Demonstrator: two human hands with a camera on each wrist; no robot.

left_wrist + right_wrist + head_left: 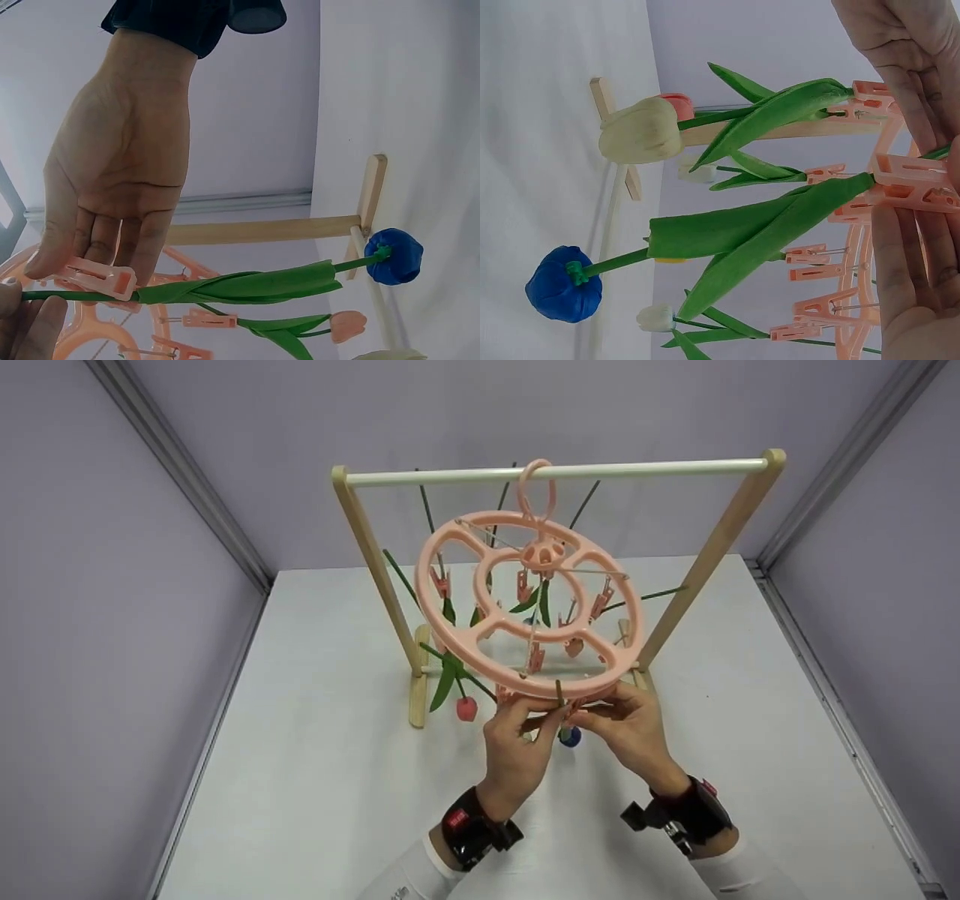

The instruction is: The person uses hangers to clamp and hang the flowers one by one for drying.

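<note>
In the head view the blue tulip at lower centre is mostly hidden behind both hands, and in the right wrist view the pink hanger is cut off at the right edge.

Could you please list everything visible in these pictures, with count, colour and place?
Rack: one, wooden with white bar, on the table.
Clip hanger: one, pink, round, hooked on the bar.
Blue tulip: one, stem in a near-rim clip.
Other tulips: several; cream, pink, white; hanging from clips.
Table: one, white.
Wrist cameras: two, black.
Left hand: pinches the clip.
Right hand: at the stem.
</note>
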